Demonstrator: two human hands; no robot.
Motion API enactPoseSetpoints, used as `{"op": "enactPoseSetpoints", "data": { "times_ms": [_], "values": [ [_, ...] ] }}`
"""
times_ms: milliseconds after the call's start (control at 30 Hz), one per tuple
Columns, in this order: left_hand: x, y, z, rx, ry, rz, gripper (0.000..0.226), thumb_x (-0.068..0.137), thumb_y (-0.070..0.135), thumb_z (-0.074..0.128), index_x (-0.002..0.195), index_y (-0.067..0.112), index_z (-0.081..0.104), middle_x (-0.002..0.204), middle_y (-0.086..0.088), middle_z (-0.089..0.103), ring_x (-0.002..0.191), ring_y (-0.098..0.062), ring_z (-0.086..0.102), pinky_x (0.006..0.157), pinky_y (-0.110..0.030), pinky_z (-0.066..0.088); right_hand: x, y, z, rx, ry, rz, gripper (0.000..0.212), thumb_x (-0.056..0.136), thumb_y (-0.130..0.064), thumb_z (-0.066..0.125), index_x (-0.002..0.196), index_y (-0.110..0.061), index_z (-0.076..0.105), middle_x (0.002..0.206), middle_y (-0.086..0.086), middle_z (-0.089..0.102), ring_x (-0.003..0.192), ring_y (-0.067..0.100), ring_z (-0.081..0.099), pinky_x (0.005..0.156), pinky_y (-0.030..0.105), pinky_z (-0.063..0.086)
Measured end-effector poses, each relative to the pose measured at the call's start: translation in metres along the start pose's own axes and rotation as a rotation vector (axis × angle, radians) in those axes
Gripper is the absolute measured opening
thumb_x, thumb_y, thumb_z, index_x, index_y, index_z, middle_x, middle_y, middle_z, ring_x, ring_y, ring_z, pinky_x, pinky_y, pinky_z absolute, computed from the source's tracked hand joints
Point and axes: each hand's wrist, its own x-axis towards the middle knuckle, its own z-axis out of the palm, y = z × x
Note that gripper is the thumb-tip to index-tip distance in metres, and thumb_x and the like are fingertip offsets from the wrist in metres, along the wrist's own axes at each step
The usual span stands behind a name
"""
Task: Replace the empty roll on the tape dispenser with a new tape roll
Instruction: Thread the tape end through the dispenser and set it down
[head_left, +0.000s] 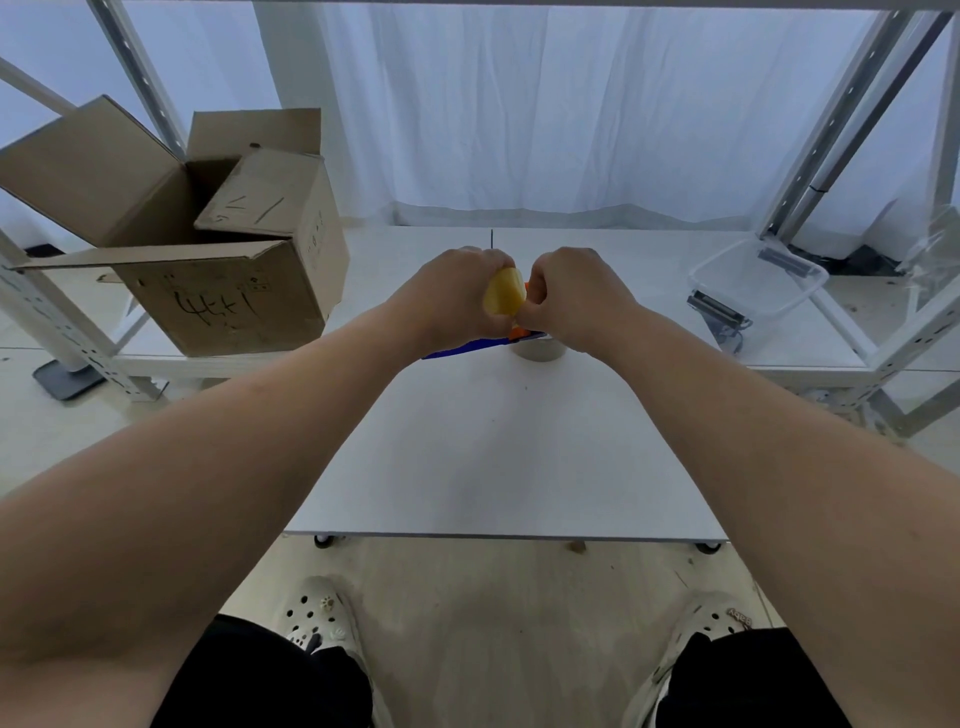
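Observation:
Both hands meet above the far part of the white table (493, 457). My left hand (452, 301) is closed around a yellow tape roll (504, 298), which shows between the two hands. My right hand (576, 299) is clenched against the roll's right side, fingers pinched at its edge. Under the hands lies the tape dispenser (467, 347), of which only a blue strip and a bit of orange show. A pale, cardboard-coloured roll (537, 349) stands on the table just below my right hand, mostly hidden.
An open cardboard box (218, 291) with handwriting stands at the left on a low shelf. A clear plastic container (758, 283) sits at the right. Metal rack posts (841, 124) rise on both sides, with a white curtain behind.

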Motion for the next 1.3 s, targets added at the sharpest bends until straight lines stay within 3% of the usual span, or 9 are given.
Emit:
{"op": "enactPoseSetpoints", "data": {
  "times_ms": [133,233,333,400,567,767,1000,1167,1300],
  "values": [
    [0.000,-0.001,0.001,-0.074,0.003,0.015,0.059,0.077,0.037,0.071,0.128,0.018,0.049,0.121,-0.004,0.060,0.101,-0.017,0.053,0.077,-0.024,0.037,-0.003,0.008,-0.003,0.068,0.064,-0.016,0.016,0.080,-0.021,0.062,0.069,-0.011,0.054,0.072,0.004,0.055,0.070,0.017,0.050,0.054,0.021,0.033],
    [-0.002,-0.003,-0.001,-0.233,-0.029,-0.035,0.055,0.075,0.035,0.071,0.123,0.023,0.049,0.112,0.002,0.059,0.095,-0.014,0.053,0.068,-0.022,0.045,-0.009,0.015,-0.006,0.372,0.131,-0.064,0.003,0.085,-0.013,0.055,0.084,-0.012,0.058,0.088,0.003,0.061,0.081,0.014,0.055,0.064,0.019,0.040],
    [-0.005,-0.007,-0.005,-0.502,-0.058,-0.108,0.053,0.076,0.027,0.073,0.119,0.024,0.042,0.104,-0.002,0.057,0.088,-0.018,0.058,0.069,-0.026,0.052,-0.011,0.017,-0.009,0.724,0.068,-0.032,0.013,0.092,-0.015,0.046,0.099,-0.019,0.055,0.107,0.003,0.061,0.096,0.012,0.058,0.084,0.027,0.047],
    [-0.006,-0.007,-0.008,-0.597,-0.061,-0.106,0.057,0.075,0.027,0.075,0.116,0.023,0.036,0.099,-0.001,0.058,0.082,-0.015,0.060,0.068,-0.025,0.054,-0.012,0.014,-0.009,0.793,-0.006,-0.021,0.020,0.094,-0.015,0.039,0.103,-0.021,0.055,0.109,0.014,0.059,0.094,0.021,0.059,0.080,0.037,0.049],
    [-0.006,-0.002,-0.013,-0.638,-0.020,-0.064,0.054,0.067,0.037,0.081,0.105,0.026,0.044,0.096,0.007,0.059,0.084,-0.013,0.060,0.067,-0.019,0.053,-0.015,0.008,-0.009,0.777,0.011,-0.094,0.025,0.096,-0.010,0.033,0.097,-0.022,0.055,0.088,0.000,0.056,0.079,0.016,0.056,0.066,0.029,0.049],
    [-0.004,-0.008,-0.019,-0.723,0.009,-0.074,0.042,0.062,0.045,0.072,0.092,0.031,0.047,0.093,0.008,0.062,0.082,-0.016,0.064,0.066,-0.019,0.055,-0.013,0.008,-0.012,0.708,0.013,-0.209,0.027,0.099,-0.010,0.031,0.109,-0.029,0.048,0.095,-0.005,0.057,0.085,0.013,0.060,0.064,0.015,0.050],
    [-0.004,-0.010,-0.020,-0.808,-0.037,-0.145,0.023,0.072,0.042,0.058,0.087,0.026,0.051,0.092,0.002,0.061,0.085,-0.019,0.062,0.074,-0.028,0.054,-0.013,0.009,-0.014,0.592,-0.159,-0.240,0.044,0.076,-0.023,0.055,0.118,-0.032,0.044,0.108,0.002,0.055,0.089,0.022,0.060,0.072,0.025,0.052],
    [0.001,-0.009,-0.017,-0.791,0.185,-0.253,0.033,0.097,0.036,0.040,0.077,0.015,0.055,0.078,-0.001,0.055,0.071,-0.013,0.053,0.069,-0.027,0.045,-0.017,0.005,-0.006,0.468,-0.050,-0.320,0.048,0.075,-0.023,0.072,0.114,-0.033,0.046,0.100,-0.001,0.056,0.083,0.021,0.061,0.070,0.025,0.051],
    [0.003,-0.009,-0.016,-0.750,0.135,-0.235,0.040,0.097,0.034,0.042,0.096,-0.001,0.062,0.095,-0.020,0.062,0.078,-0.020,0.056,0.076,-0.034,0.050,-0.019,0.004,-0.004,0.433,0.062,-0.357,0.047,0.072,-0.026,0.076,0.111,-0.024,0.051,0.095,-0.003,0.058,0.083,0.021,0.058,0.072,0.028,0.051]
  ]
}}
